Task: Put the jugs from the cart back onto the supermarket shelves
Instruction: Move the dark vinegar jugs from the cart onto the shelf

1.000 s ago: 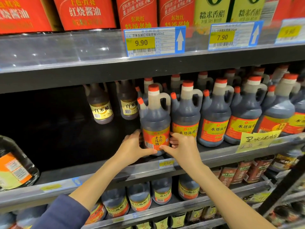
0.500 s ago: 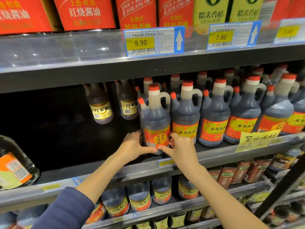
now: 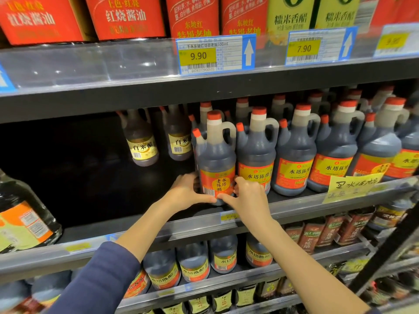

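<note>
A dark vinegar jug (image 3: 215,155) with a red cap, a handle and a red-and-yellow label stands upright on the middle shelf (image 3: 294,206), at the left end of a row of like jugs (image 3: 294,155). My left hand (image 3: 188,191) grips its base from the left. My right hand (image 3: 246,196) grips the base from the right, between it and the neighbouring jug (image 3: 256,152). Both thumbs press on the lower front of the label. The cart is out of view.
Two smaller bottles (image 3: 141,141) stand at the back of the dark shelf space left of the jug. A large clear jug (image 3: 20,214) sits at the far left. Red and green cartons (image 3: 127,17) fill the shelf above; more jugs (image 3: 192,264) stand below. A handwritten yellow tag (image 3: 353,185) hangs at right.
Both hands have pushed the jug slightly deeper onto the shelf and stay clasped on its base. The view has shifted a little.
</note>
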Demonstrator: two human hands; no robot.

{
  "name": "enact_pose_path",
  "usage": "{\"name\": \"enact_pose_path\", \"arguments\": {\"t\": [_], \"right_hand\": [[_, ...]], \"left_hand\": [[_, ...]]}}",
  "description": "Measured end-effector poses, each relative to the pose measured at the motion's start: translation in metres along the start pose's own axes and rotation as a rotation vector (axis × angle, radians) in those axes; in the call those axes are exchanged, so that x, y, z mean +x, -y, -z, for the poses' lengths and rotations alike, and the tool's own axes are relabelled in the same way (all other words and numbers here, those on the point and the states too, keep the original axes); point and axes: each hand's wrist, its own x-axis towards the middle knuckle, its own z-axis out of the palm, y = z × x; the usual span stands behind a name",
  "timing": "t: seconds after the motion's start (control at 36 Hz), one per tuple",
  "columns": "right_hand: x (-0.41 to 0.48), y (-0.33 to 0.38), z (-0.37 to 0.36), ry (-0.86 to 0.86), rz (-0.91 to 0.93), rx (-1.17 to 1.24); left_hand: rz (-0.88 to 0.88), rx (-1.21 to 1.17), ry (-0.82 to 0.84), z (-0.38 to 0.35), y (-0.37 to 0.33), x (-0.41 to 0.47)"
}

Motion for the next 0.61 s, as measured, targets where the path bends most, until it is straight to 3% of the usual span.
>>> {"name": "enact_pose_path", "arguments": {"t": [0.25, 0.61], "right_hand": [[0.002, 0.0, 0.018, 0.136, 0.026, -0.021], [0.011, -0.009, 0.053, 0.594, 0.093, 0.037]], "left_hand": [[0.027, 0.166, -0.062, -0.003, -0.004, -0.016], [0.126, 0.34, -0.13, 0.006, -0.028, -0.087]]}}
